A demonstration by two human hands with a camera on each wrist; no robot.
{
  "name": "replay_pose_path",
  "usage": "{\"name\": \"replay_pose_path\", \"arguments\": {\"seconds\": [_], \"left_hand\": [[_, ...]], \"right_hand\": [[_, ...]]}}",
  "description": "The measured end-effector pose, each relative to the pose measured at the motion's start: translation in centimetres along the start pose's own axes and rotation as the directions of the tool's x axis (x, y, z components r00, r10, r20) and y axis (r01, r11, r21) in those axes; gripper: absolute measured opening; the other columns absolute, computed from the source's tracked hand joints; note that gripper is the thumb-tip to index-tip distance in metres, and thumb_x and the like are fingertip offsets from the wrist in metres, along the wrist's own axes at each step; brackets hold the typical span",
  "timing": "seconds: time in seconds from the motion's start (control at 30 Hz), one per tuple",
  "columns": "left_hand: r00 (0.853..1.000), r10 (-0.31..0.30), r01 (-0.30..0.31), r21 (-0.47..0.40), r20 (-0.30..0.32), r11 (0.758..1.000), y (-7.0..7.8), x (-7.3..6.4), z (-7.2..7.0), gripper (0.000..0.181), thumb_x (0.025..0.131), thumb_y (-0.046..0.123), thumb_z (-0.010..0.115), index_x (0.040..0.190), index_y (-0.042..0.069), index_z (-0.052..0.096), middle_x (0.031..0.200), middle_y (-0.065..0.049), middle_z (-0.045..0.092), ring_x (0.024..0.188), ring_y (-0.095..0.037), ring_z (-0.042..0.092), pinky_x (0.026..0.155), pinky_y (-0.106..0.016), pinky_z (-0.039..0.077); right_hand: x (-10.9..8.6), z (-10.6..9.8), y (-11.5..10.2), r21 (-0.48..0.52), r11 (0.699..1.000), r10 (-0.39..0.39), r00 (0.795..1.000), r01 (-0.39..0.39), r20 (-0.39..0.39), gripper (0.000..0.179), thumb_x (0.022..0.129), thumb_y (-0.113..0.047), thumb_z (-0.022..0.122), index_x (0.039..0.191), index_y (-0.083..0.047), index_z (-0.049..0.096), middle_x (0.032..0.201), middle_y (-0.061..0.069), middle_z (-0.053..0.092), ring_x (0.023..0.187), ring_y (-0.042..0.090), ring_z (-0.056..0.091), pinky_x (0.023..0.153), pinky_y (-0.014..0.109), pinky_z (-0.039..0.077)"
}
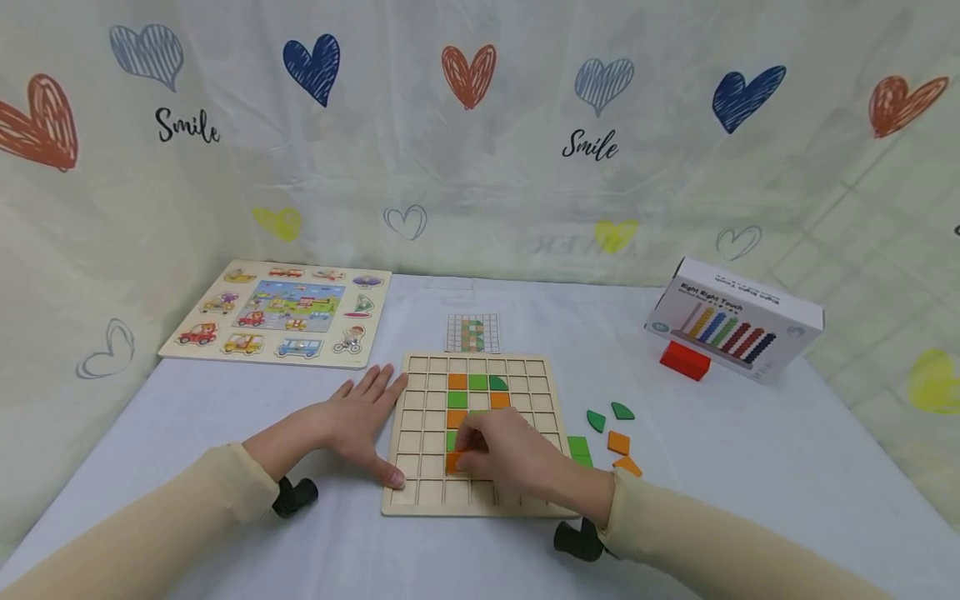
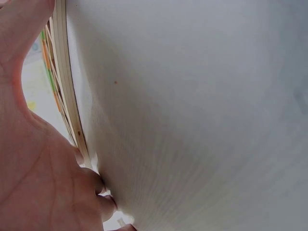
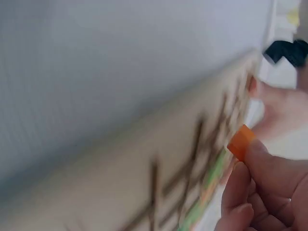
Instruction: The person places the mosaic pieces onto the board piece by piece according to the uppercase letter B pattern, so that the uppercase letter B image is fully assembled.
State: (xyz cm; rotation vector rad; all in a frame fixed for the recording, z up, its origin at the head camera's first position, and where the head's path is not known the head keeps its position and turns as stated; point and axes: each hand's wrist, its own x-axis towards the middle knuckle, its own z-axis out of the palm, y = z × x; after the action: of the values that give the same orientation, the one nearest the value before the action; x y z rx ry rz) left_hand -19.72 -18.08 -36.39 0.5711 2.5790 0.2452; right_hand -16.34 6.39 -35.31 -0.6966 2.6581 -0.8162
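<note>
A wooden grid board (image 1: pixel 420 498) lies on the table with orange and green tiles set in some of its squares. My right hand (image 1: pixel 513 454) pinches an orange square tile (image 3: pixel 240 142) between thumb and fingers, low over the board's lower middle squares. Above it in the same column, orange and green squares alternate, and a dark green quarter-round tile (image 1: pixel 498 382) sits in the top row. My left hand (image 1: pixel 352 425) rests with spread fingers along the board's left edge, thumb on its lower left corner. Part of the tile pattern is hidden behind my right hand.
Loose green square tiles (image 1: pixel 580 450), an orange square (image 1: pixel 618 442) and dark green quarter-rounds (image 1: pixel 622 411) lie right of the board. A pattern card (image 1: pixel 472 332) is behind it. A vehicle puzzle (image 1: pixel 360 354) stands back left; a white box (image 1: pixel 735 321) and red block (image 1: pixel 685 361) are back right.
</note>
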Motion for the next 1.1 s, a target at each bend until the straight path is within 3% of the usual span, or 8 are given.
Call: {"name": "replay_pose_path", "arguments": {"seconds": [0.17,0.37,0.67,1.1], "left_hand": [[1.000,0.000,0.000,0.007,0.005,1.000,-0.2,0.1,0.0,0.141,0.068,0.074,0.080,0.164,0.002,0.007,0.171,-0.025,-0.001,0.158,-0.046,-0.004,0.123,-0.071,0.006],[1.000,0.005,-0.005,0.004,0.006,1.000,-0.1,0.0,-0.1,0.140,0.068,0.074,0.080,0.164,0.002,0.007,0.171,-0.025,-0.001,0.158,-0.047,-0.004,0.123,-0.071,0.006],[1.000,0.012,-0.012,-0.004,-0.002,1.000,0.0,-0.2,-0.1,0.139,0.069,0.073,0.081,0.163,0.001,0.008,0.171,-0.026,0.000,0.158,-0.048,-0.003,0.122,-0.072,0.007],[1.000,0.018,-0.018,-0.007,-0.007,1.000,0.0,-0.3,-0.1,0.139,0.070,0.072,0.081,0.163,0.000,0.007,0.171,-0.027,-0.001,0.158,-0.047,-0.003,0.122,-0.071,0.007]], "right_hand": [[0.6,-1.5,1.1,0.014,0.998,0.065,0.994,-0.064,-0.090,0.012,0.089,-0.003,0.077,0.083,-0.010,0.070,0.079,-0.004,0.067,0.072,0.011,0.057,0.066,0.022,0.050],[1.0,-1.8,2.4,0.009,0.993,0.115,0.993,-0.114,-0.040,0.013,0.089,-0.004,0.077,0.081,-0.011,0.070,0.076,-0.004,0.066,0.072,0.011,0.055,0.066,0.022,0.048],[1.1,-1.1,2.6,-0.018,0.996,0.082,0.995,-0.083,-0.053,0.011,0.090,-0.009,0.079,0.082,-0.013,0.072,0.076,-0.007,0.066,0.073,0.009,0.056,0.067,0.023,0.049],[0.7,-0.8,2.3,-0.147,0.989,0.007,0.998,-0.015,-0.056,0.005,0.090,-0.007,0.077,0.089,-0.009,0.081,0.085,-0.003,0.074,0.078,0.009,0.061,0.071,0.027,0.055]]}}
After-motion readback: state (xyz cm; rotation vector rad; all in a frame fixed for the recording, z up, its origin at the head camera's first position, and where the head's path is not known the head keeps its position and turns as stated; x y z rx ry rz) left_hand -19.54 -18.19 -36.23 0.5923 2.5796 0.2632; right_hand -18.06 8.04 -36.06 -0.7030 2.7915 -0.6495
